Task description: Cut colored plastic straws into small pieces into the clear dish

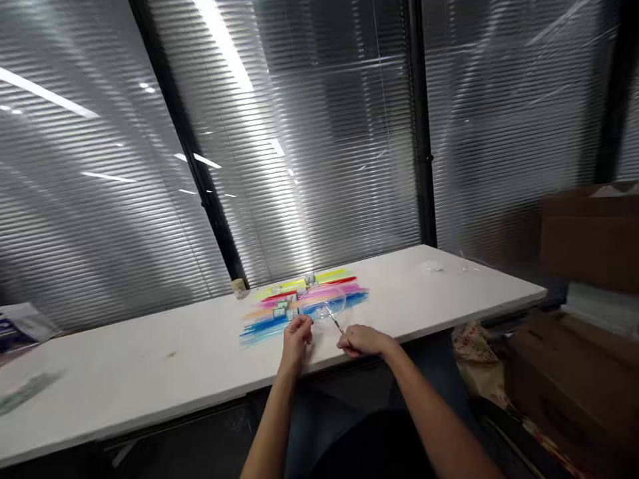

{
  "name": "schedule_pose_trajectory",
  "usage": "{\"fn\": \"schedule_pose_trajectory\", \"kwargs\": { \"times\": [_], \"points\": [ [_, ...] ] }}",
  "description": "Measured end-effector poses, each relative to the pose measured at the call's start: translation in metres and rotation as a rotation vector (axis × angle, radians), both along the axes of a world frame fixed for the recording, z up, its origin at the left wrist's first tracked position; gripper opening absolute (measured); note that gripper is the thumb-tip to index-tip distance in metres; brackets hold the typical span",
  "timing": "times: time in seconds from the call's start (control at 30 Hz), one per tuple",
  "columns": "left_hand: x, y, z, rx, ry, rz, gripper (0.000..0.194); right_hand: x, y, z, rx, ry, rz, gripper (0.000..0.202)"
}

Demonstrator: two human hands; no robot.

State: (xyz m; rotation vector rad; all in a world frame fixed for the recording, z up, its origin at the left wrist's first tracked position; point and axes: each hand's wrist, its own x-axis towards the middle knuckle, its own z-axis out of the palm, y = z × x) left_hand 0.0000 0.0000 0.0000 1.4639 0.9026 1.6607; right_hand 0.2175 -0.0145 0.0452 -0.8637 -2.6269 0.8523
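We see our right hand pinching tweezers at the clear dish on the striped sheet; left hand curled beside it. Small blocks sit near the dish, seemingly unsorted.

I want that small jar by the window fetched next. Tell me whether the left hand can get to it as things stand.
Probably yes. The left hand rests at the near edge of the white table, and the small jar stands beyond it to the left, by the blinds. Only bare tabletop lies between them; the coloured strips sit off to the right.

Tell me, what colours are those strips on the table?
Yellow, red, pink, orange and blue strips, seen in the head view.
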Motion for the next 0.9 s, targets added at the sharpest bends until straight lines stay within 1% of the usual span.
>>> {"fn": "schedule_pose_trajectory", "kwargs": {
  "times": [0.1, 0.17, 0.33, 0.47, 0.7, 0.9],
  "points": [
    [0.002, -0.004, 0.004, 0.013, -0.008, 0.009, 0.024, 0.001, -0.003, 0.001, -0.025, 0.014, -0.006, 0.047],
    [0.004, -0.006, 0.007, 0.021, -0.015, 0.024, 0.027, 0.001, -0.005, 0.003, -0.045, 0.027, -0.015, 0.051],
    [0.009, -0.012, 0.013, 0.029, -0.022, 0.074, 0.031, 0.001, -0.007, 0.004, -0.084, 0.049, -0.038, 0.047],
    [0.011, -0.014, 0.014, 0.032, -0.007, 0.090, 0.031, 0.001, -0.006, 0.002, -0.096, 0.049, -0.066, 0.047],
    [0.012, -0.015, 0.015, 0.037, -0.019, 0.105, 0.034, 0.000, -0.002, -0.006, -0.096, 0.108, -0.132, 0.065],
    [0.012, -0.016, 0.016, 0.037, -0.035, 0.091, 0.038, 0.001, -0.005, -0.004, -0.084, 0.098, -0.131, 0.069]
  ]
}}
